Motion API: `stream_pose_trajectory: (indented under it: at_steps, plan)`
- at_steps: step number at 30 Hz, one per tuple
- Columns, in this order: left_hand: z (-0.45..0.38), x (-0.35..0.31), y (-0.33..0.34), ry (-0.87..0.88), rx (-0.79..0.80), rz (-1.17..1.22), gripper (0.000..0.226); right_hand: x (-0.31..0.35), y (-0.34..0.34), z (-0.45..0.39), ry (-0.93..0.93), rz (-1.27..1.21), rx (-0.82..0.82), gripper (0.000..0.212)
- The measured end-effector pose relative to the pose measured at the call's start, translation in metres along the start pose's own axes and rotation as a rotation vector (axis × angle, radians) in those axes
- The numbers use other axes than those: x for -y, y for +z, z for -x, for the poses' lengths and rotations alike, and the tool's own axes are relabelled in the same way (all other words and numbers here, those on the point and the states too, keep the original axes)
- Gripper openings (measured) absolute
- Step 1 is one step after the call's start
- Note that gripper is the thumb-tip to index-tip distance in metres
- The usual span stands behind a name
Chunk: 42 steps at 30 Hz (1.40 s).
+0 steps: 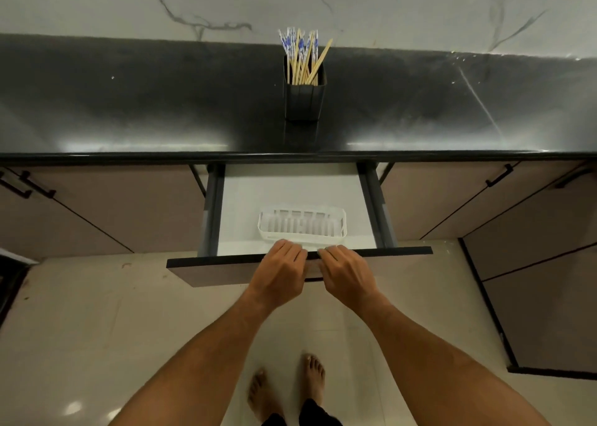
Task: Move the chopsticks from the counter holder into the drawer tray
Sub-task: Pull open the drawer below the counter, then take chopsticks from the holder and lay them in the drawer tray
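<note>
Fingers: those of the left hand [280, 272] and the right hand [345, 272] are curled over the top edge of the dark-trimmed brown drawer front [226, 269], gripping it side by side near its middle; the fingertips are hidden behind the edge.
Why so: two hands close together at the centre would draw the drawer straight on its grey runners, by my reading.
Chopsticks: the bundle of pale wooden chopsticks [303, 57], some with blue-and-white patterned tops, stands upright in the dark square holder [304, 102] on the glossy black counter [129, 102], well back from the hands.
Tray: the white slotted plastic tray [302, 227] lies on the drawer's white floor, just beyond the fingers, with nothing visible in it.
Stage: drawer open, tray exposed; no chopstick moved yet, it seems.
Next: reach up over the counter edge for the bundle.
</note>
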State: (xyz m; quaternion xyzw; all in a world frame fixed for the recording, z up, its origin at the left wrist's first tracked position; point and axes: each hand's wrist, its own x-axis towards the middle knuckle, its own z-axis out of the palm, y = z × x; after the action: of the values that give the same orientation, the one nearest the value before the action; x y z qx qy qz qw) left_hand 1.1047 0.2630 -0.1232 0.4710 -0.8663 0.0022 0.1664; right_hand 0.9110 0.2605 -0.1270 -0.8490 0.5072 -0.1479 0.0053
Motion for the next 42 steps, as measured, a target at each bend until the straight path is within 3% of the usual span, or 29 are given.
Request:
stream_pose_trajectory:
  at_steps: [5, 12, 22, 31, 35, 42]
  plan:
    - [-0.026, 0.016, -0.025, -0.152, 0.012, -0.099, 0.054, -0.002, -0.020, -0.032, 0.067, 0.125, 0.004, 0.047]
    - [-0.072, 0.045, -0.071, -0.200, -0.051, -0.141, 0.060, -0.010, -0.056, -0.092, 0.164, 0.231, -0.003, 0.066]
    - [-0.175, 0.094, -0.130, -0.242, -0.152, -0.209, 0.060, -0.031, -0.113, -0.198, 0.153, 0.278, -0.116, 0.063]
    - [-0.284, 0.150, -0.126, -0.278, -0.202, -0.198, 0.061, -0.084, -0.122, -0.316, 0.095, 0.253, -0.167, 0.061]
    - [-0.327, 0.173, -0.108, -0.315, -0.195, -0.173, 0.058, -0.109, -0.116, -0.365, 0.054, 0.160, -0.221, 0.053]
    - [-0.377, 0.208, -0.076, -0.419, -0.176, -0.140, 0.060, -0.135, -0.085, -0.439, 0.099, -0.118, -0.160, 0.043]
